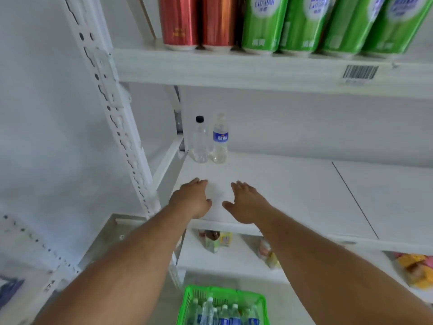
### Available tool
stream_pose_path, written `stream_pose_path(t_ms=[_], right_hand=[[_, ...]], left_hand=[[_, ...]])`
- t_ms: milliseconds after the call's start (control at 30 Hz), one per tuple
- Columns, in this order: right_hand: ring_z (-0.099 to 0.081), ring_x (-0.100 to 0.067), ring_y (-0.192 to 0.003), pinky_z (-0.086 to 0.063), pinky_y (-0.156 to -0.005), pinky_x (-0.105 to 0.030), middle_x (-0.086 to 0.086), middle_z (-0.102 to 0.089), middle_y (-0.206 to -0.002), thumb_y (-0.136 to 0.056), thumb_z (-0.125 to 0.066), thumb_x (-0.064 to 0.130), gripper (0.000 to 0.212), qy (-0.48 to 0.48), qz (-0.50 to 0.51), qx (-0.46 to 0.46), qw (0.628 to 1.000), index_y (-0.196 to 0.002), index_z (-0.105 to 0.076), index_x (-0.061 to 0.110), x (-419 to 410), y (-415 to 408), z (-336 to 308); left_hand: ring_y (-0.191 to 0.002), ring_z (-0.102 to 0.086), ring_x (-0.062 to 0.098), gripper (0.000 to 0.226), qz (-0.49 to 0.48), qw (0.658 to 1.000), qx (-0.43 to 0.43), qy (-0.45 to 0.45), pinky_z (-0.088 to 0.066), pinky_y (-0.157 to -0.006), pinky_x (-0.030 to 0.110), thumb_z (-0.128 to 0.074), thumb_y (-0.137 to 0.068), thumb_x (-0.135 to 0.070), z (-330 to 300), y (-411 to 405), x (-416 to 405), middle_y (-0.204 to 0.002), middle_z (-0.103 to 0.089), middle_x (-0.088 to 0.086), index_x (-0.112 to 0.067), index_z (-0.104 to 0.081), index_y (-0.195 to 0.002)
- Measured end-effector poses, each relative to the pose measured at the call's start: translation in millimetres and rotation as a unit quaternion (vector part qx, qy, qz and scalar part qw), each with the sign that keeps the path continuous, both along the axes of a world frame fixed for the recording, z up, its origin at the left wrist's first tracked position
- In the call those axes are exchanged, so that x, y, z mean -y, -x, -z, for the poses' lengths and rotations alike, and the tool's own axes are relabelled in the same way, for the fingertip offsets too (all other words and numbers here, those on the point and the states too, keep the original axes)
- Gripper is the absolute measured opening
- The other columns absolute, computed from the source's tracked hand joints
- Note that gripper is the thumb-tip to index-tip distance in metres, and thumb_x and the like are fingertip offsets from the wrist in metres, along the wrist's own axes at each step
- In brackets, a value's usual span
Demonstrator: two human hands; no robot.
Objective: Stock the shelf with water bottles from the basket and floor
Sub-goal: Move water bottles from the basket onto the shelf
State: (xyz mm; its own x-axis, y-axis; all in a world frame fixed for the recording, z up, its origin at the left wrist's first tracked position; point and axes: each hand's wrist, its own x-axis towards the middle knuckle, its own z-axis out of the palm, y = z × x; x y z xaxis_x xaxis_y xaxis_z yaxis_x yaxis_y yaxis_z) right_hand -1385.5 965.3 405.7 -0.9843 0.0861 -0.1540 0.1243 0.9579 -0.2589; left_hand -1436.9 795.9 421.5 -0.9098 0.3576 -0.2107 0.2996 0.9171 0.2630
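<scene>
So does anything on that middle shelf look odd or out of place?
Only slightly: of the two bottles at the back left corner, the left bottle has a black cap and no label, while the right bottle wears a blue label. Both stand upright; nothing spilled.

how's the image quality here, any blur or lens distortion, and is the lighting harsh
Head view: wide-angle bending makes the shelf upright and cans lean outward; everything is slightly soft, with the can lettering and barcode label smeared; lighting is flat and even, with only faint shadows under the left hand and right hand; red cans show mild sheen.
</scene>
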Motion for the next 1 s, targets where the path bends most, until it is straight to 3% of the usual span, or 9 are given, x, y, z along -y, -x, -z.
stream_pose_path(t_ms=[133, 333, 600, 1000], right_hand=[[-0.022, -0.028, -0.149, -0.024, -0.120, -0.040, -0.011, -0.024, -0.162, -0.097, -0.047, 0.051, 0.073, 0.022, -0.021, 0.019, 0.999, -0.154, -0.025, 0.009, 0, -61, 18], [-0.033, -0.031, -0.144, -0.030, -0.114, -0.039, -0.011, -0.032, -0.159, -0.099, -0.048, 0.048, 0.070, 0.049, -0.025, 0.067, 0.996, -0.153, -0.028, 0.009, -8, -160, 54], [-0.037, -0.031, -0.141, -0.033, -0.113, -0.039, -0.012, -0.036, -0.156, -0.100, -0.048, 0.047, 0.069, 0.097, 0.055, 0.175, 0.978, -0.153, -0.027, 0.008, -32, -234, 122], [-0.042, -0.030, -0.138, -0.037, -0.110, -0.035, -0.013, -0.041, -0.153, -0.097, -0.049, 0.048, 0.070, 0.138, 0.181, 0.294, 0.928, -0.153, -0.030, 0.011, -10, -246, 232]], left_hand=[[-0.144, -0.029, 0.025, 0.071, -0.014, 1.000, 0.009, 0.000, -0.032, -0.114, 0.044, -0.053, -0.092, -0.043, 17, -60, -3, -0.162, -0.018, -0.003, -0.026, -0.021, -0.154], [-0.126, -0.051, 0.030, 0.059, 0.003, 0.997, 0.074, -0.017, -0.045, -0.102, 0.041, -0.058, -0.086, -0.037, 61, -148, -13, -0.146, -0.046, 0.003, -0.027, -0.041, -0.142], [-0.135, -0.044, 0.027, 0.074, 0.006, 0.984, 0.173, 0.029, -0.040, -0.109, 0.042, -0.059, -0.089, -0.044, 134, -220, -11, -0.156, -0.034, 0.002, -0.026, -0.026, -0.152], [-0.138, -0.040, 0.027, 0.074, -0.060, 0.946, 0.317, 0.004, -0.037, -0.108, 0.033, -0.057, -0.092, -0.043, 256, -211, 34, -0.155, -0.033, 0.010, -0.017, -0.024, -0.153]])
